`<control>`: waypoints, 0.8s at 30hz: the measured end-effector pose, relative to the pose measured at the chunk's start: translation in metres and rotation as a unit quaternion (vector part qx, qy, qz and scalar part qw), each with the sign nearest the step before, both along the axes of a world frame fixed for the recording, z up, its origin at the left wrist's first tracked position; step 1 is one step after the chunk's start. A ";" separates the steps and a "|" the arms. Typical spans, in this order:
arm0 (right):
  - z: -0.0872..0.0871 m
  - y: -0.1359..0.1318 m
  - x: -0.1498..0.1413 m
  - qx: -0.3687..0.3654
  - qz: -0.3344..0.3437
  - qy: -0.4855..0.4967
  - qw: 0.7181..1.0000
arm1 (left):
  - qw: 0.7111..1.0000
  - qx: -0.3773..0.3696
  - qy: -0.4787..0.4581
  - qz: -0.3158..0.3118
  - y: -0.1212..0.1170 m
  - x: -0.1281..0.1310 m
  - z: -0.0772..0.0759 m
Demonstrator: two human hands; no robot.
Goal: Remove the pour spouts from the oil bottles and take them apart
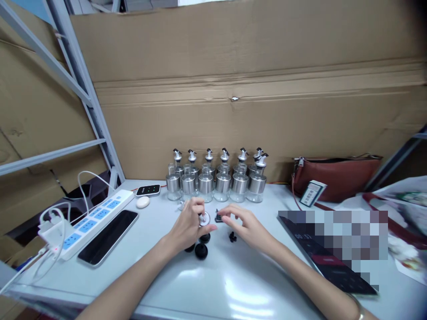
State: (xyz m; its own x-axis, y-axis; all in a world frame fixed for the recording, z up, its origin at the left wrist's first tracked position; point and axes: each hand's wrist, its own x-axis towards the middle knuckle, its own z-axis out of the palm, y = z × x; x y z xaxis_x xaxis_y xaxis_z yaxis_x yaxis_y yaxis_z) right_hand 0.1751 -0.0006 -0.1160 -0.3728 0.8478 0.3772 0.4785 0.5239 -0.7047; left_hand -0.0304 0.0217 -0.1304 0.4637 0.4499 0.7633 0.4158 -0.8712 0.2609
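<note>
- Power strip (pixel 90 221) and a dark phone (pixel 107 237) lie at the left of the table (pixel 213 284), well apart from the hands.
- Left hand (pixel 188 224) has its fingers curled and pinching a small round silver cap (pixel 204 218) just above the table.
- Black stoppers (pixel 201 251) sit loose just beside that hand, not yet fitted.
- Right hand (pixel 245 226) pinches a small dark part (pixel 218 217) at its fingertips, near the cap; another black piece (pixel 232 237) lies under it.
- Bottles (pixel 216 180) behind already carry spouts, so most of the work looks done.
- Brown bag (pixel 333 175) stands at the right.
</note>
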 end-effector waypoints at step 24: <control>0.006 -0.012 -0.006 -0.095 0.052 0.175 0.979 | 0.985 -0.158 -0.032 -0.067 -0.018 0.013 0.005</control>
State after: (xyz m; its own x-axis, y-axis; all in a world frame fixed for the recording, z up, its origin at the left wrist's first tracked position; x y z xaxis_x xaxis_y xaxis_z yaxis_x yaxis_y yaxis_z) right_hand 0.1694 -0.0131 -0.1102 -0.3368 0.8797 0.3357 0.1425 0.4001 -0.9053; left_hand -0.0170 0.0036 -0.1255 0.4902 0.6084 0.6241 0.2769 -0.7877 0.5504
